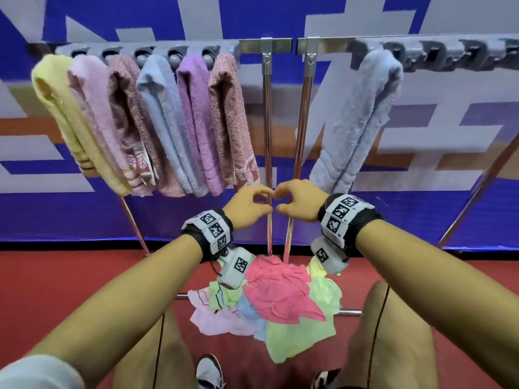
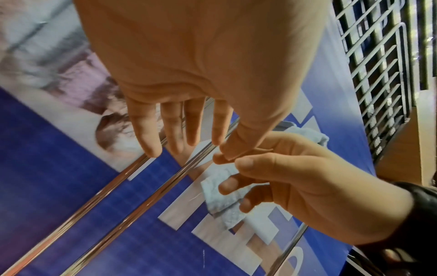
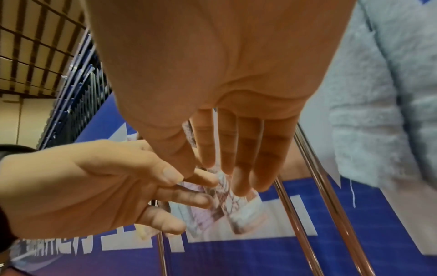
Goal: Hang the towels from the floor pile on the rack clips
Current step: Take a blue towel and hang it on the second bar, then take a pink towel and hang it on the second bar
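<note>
While both hands meet empty at the rack's middle, I see the pile waiting on the floor.

Six towels [image 1: 146,122] hang left; my left hand [image 1: 247,206] and right hand [image 1: 300,200], fingers loosely spread, touch thumbs, gripping nothing; one blue towel [image 1: 362,122] hangs right. Floor pile [image 1: 269,299] lies below; tangled cloths could lift together. Right-side clips [image 1: 449,56] are blurred.

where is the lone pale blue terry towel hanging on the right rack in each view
Head: pale blue terry towel upper right, hanging from the rack.
Left wrist: small, right of centre behind the right hand.
Right wrist: fills the right edge.
Shared landmark: the chrome rack poles.
</note>
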A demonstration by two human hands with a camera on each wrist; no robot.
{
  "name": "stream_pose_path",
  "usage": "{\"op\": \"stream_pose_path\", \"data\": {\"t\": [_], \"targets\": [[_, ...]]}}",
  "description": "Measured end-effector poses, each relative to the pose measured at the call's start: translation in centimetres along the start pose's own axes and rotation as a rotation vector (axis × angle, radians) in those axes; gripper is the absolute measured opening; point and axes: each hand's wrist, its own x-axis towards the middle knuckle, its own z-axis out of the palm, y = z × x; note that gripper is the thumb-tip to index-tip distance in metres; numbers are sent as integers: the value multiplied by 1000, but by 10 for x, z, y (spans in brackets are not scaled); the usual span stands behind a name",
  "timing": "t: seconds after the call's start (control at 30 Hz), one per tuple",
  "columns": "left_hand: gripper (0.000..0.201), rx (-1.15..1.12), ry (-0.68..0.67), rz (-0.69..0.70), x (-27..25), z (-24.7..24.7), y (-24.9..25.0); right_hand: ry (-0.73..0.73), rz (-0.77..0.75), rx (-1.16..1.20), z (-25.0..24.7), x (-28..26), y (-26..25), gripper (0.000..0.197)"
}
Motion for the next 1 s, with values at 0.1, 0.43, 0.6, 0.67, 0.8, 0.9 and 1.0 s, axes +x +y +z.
{"op": "stream_pose_path", "data": {"t": [0.1,0.43,0.6,0.67,0.8,0.9,1.0], "targets": [[29,-101,38,-90,-1,10,-25,-56,52,40,27,7,11,36],[25,-305,-47,-405,36,90,-130,-139,374,359,152,37,122,12],[22,-449,23,-561,57,123,-177,-134,579,600,217,57,173,21],[19,-483,29,-612,63,132,-194,-141,693,696,244,63,188,24],[23,-607,70,-770,72,148,-229,-177,855,914,297,76,199,28],[21,-679,20,-818,79,154,-244,-257,926,992,340,81,203,22],[19,-560,25,-786,81,159,-259,-310,1038,1068,382,82,205,26]]}}
